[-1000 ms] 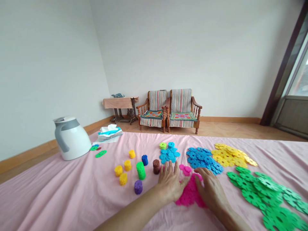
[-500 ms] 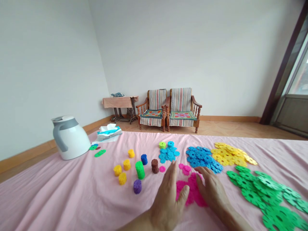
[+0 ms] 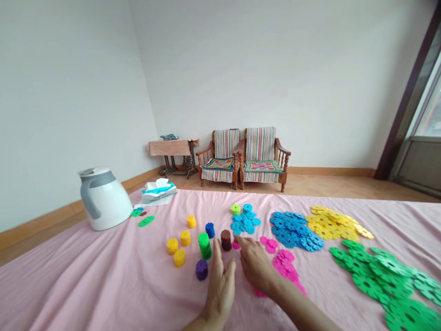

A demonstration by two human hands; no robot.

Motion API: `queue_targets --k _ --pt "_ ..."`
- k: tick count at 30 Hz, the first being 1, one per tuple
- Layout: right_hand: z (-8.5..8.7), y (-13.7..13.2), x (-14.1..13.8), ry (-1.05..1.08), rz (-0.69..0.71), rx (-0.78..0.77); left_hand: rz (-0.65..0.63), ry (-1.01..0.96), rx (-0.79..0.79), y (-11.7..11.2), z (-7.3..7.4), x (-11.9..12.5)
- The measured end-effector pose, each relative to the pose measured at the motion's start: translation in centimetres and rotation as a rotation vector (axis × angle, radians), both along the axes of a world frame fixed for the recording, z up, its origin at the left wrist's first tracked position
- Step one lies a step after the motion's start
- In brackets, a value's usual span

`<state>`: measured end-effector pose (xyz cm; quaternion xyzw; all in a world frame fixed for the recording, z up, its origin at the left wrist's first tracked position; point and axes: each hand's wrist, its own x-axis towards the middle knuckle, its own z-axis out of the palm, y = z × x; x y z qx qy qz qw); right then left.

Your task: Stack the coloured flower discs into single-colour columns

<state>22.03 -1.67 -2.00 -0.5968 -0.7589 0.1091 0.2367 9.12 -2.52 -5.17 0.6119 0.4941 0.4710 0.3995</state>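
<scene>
Pink cloth [image 3: 138, 280] is spreading across the foreground, w/ two wooden armchairs [image 3: 261, 145] standing beyond its far edge. Green pile [image 3: 374, 276] of discs is sprawling at far R; white/gray jug [image 3: 112, 207] is standing at far L. L hand [image 3: 220, 285] is standing edge-on & open, fingers straight, thumb apart. R hand [image 3: 257, 262] is pointing fwd, index extended, other fingers bent (can't tell if gripping anything, underside hidden). Blue pile [image 3: 294, 230] & yellow pile [image 3: 336, 222] are lying side by side behind, approx ctr-R. Pink pile [image 3: 284, 263] is showing on both sides of R wrist, partly hidden. Green stack [image 3: 204, 246] is standing just L of L fingertips; brown stack [image 3: 226, 240] is standing upright btwn both hands' fingertips. Single pink disc [image 3: 236, 245] is lying just R of brown stack, right by R index tip; contact unclear.
</scene>
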Motion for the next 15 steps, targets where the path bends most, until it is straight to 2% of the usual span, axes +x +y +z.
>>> queue_targets --k 3,6,10,15 --pt "-0.5 0.2 0.0 -0.097 0.028 -0.008 -0.002 0.000 -0.030 0.5 -0.4 0.0" --pt "-0.8 0.1 0.4 -0.125 -0.037 0.019 0.000 0.017 -0.044 0.9 -0.3 0.2" --pt "-0.9 -0.1 0.2 -0.045 -0.128 0.022 0.011 0.081 -0.042 1.0 0.5 0.5" --pt "-1.2 -0.1 -0.8 0.044 -0.062 -0.013 0.033 0.104 -0.033 1.0 1.2 0.7"
